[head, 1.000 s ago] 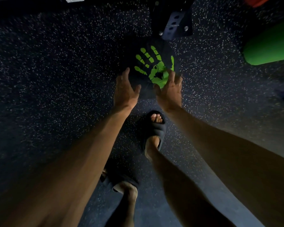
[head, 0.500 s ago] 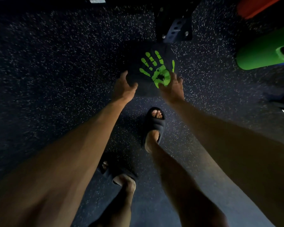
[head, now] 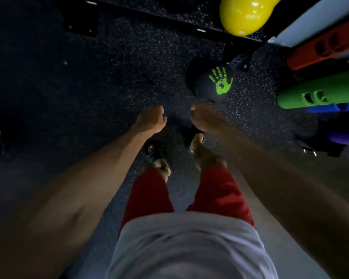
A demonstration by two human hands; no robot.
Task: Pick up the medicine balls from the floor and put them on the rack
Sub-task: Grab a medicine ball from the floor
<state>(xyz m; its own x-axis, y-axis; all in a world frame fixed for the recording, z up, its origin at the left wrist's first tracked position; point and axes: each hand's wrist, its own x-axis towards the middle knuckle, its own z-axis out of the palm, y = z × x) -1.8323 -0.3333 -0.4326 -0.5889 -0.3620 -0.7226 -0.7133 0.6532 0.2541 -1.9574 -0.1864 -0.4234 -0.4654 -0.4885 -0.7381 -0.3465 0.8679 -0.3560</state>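
A black medicine ball (head: 207,85) with a green handprint lies on the speckled floor, close to a black foot of the rack (head: 239,61). My left hand (head: 151,119) hangs below and left of the ball, fingers loosely curled, holding nothing. Just beneath the ball, my right hand (head: 205,117) is blurred, loosely curled and empty too. Neither hand touches the ball. The rack's low black bar (head: 169,16) crosses the top of the view.
A shiny yellow rounded object (head: 244,15) sits at the top right. Red (head: 320,51), green (head: 318,93), blue (head: 330,107) and purple (head: 343,137) foam rollers lie along the right. My sandalled feet (head: 159,156) stand below the hands.
Both hands were at the ball's sides; they have drawn back and now hang apart from it. The view has risen and swung left. The ball stays on the floor.
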